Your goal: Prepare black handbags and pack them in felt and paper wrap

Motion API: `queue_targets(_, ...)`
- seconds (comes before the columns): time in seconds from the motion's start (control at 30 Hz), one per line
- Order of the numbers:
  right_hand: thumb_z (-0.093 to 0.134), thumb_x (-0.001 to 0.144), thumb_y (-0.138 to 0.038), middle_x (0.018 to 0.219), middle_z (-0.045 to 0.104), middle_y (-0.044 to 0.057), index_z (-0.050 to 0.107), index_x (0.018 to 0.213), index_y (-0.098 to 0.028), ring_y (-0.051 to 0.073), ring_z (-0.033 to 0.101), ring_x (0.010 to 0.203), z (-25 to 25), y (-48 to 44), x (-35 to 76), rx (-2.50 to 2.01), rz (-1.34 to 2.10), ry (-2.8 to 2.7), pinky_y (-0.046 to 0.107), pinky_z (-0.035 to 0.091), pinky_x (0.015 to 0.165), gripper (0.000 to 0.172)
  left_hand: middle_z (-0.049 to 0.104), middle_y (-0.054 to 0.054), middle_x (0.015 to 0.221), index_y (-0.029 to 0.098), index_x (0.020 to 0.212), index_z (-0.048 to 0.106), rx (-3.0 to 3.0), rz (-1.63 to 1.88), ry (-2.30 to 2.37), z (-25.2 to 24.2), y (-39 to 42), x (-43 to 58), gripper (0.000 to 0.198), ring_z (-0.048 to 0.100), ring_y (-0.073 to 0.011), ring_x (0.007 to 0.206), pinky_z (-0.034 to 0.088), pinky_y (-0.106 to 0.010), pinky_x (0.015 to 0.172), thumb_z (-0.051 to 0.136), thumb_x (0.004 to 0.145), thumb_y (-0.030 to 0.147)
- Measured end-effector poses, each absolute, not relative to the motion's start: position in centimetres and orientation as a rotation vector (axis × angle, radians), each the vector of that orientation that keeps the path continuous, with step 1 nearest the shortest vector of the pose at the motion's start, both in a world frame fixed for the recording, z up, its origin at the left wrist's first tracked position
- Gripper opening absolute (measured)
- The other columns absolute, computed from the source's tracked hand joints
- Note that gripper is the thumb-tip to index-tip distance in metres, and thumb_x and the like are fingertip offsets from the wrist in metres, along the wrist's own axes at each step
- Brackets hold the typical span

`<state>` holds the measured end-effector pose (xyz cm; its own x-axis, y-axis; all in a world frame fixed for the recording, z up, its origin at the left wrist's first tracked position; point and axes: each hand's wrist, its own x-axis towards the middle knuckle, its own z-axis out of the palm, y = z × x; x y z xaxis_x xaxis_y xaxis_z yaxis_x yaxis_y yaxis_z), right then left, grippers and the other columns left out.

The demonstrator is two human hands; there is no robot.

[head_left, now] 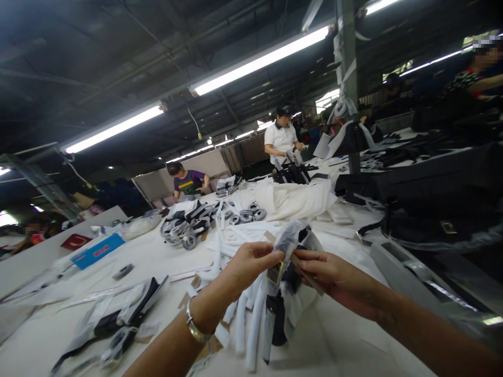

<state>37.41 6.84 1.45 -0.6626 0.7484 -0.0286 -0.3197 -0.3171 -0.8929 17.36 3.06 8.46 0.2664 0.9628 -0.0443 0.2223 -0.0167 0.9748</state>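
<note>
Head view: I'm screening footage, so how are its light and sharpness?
Head view: the tube lights burn white under a dark ceiling; head view, lower right: glare streaks; head view, centre: left hand and right hand fairly clear, white-shirted worker softer.

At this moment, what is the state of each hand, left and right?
Left hand: closed, pinching clear plastic wrap beside a gold-coloured buckle.
Right hand: closed, pinching a thin brown strip.

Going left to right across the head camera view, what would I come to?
Blue box, silver bracelet, left hand, right hand, gold-coloured metal piece on the large black item.
</note>
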Motion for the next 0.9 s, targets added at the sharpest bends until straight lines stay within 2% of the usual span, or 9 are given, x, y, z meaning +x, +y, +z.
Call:
queue_targets(0.1,0.08,0.077,-0.044,0.103,0.072,0.005,0.078,0.107,-0.023,0.02,0.063,0.098,2.2,6.3,37.7,-0.63,1.996,-1.24,0.031,0.047,0.089,0.037,0.074,-0.004,0.09,0.019,0.095,0.078,1.507,0.888,1.144,8.2,3.0,17.4,0.037,0.065,-0.0233,0.093,0.045,-0.031,0.091,0.074,0.081,0.053)
queue_targets(0.23,0.071,0.08,-0.066,0.107,0.071,0.007,0.076,0.107,-0.02,0.025,0.061,0.107,3.0,5.9,37.3,-0.749,1.885,-1.361,0.037,0.044,0.096,0.053,0.073,-0.003,0.086,0.018,0.085,0.076,1.613,0.929,1.236,8.0,2.8,17.8,0.036,0.063,-0.0215,0.085,0.046,-0.029,0.08,0.072,0.082,0.054)
queue_targets(0.33,0.073,0.075,-0.069,0.106,0.071,0.007,0.075,0.104,-0.02,0.026,0.06,0.107,3.3,5.8,36.8,-0.8,1.785,-1.395,0.039,0.044,0.095,0.057,0.071,-0.001,0.079,0.018,0.075,0.074,1.692,0.978,1.318,8.0,2.5,18.1,0.035,0.061,-0.0199,0.079,0.044,-0.027,0.075,0.072,0.082,0.052)
queue_targets(0.53,0.074,0.072,-0.067,0.095,0.07,0.005,0.076,0.092,-0.019,0.024,0.061,0.096,3.2,5.8,36.2,-0.859,1.666,-1.413,0.037,0.046,0.088,0.052,0.072,-0.004,0.083,0.018,0.079,0.074,1.715,1.053,1.323,7.2,2.1,18.8,0.031,0.065,-0.0233,0.086,0.047,-0.029,0.079,0.071,0.083,0.049)
queue_targets(0.6,0.075,0.07,-0.067,0.09,0.069,0.005,0.075,0.088,-0.019,0.024,0.061,0.092,3.2,5.8,36.2,-0.87,1.634,-1.395,0.037,0.046,0.087,0.052,0.073,-0.006,0.089,0.017,0.087,0.071,1.62,1.131,1.328,6.4,2.0,19.1,0.032,0.066,-0.0234,0.088,0.048,-0.03,0.08,0.075,0.08,0.049)
queue_targets(0.67,0.075,0.069,-0.067,0.088,0.068,0.005,0.073,0.086,-0.018,0.025,0.061,0.092,3.1,5.8,36.3,-0.867,1.633,-1.39,0.039,0.046,0.089,0.052,0.072,-0.01,0.103,0.017,0.103,0.065,1.453,1.226,1.349,5.5,1.9,19.3,0.045,0.067,-0.0226,0.09,0.049,-0.03,0.079,0.081,0.075,0.048)
queue_targets(0.8,0.073,0.072,-0.066,0.092,0.07,0.007,0.073,0.09,-0.018,0.026,0.06,0.094,3.1,5.8,36.5,-0.844,1.653,-1.436,0.041,0.045,0.091,0.051,0.062,-0.015,0.13,0.021,0.137,0.044,1.089,1.411,1.191,3.8,1.8,19.9,0.09,0.068,-0.0227,0.1,0.049,-0.031,0.087,0.091,0.064,0.045)
queue_targets(0.9,0.072,0.075,-0.066,0.091,0.07,0.006,0.073,0.087,-0.019,0.024,0.06,0.09,3.5,6.0,36.8,-0.855,1.62,-1.493,0.039,0.046,0.087,0.049,0.068,-0.008,0.116,0.028,0.155,0.022,0.959,1.511,1.073,3.4,1.6,20.7,0.115,0.067,-0.0215,0.104,0.047,-0.03,0.092,0.093,0.065,0.039)
